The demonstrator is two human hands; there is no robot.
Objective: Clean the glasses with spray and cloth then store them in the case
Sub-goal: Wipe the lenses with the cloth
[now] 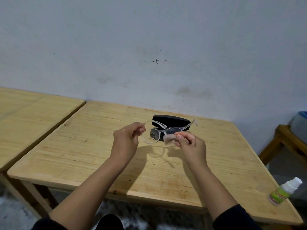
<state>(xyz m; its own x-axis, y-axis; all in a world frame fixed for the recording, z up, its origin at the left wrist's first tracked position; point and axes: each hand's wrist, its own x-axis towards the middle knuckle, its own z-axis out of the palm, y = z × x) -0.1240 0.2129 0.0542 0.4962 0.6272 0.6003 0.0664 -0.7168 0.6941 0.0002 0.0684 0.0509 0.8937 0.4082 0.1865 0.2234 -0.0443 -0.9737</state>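
Note:
Clear-framed glasses (pixel 153 136) are held up above the wooden table (pixel 93 156), temples unfolded and pointing away from me. My left hand (pixel 127 138) pinches the left rim near the hinge. Droplets speckle the left lens. My right hand (pixel 188 143) presses a small pinkish cloth (pixel 169 138) against the right lens. A black glasses case (pixel 171 121), shut, lies on the table just behind the glasses. The spray bottle (pixel 284 190), white with a green label, lies on its side at the table's near right corner.
A second wooden table (pixel 28 112) stands on the left with a narrow gap between the two. A grey wall rises behind. A wooden stool (pixel 289 143) with a bluish container on it sits at the right. My dark-clad knee (pixel 109 222) is below the table's front edge.

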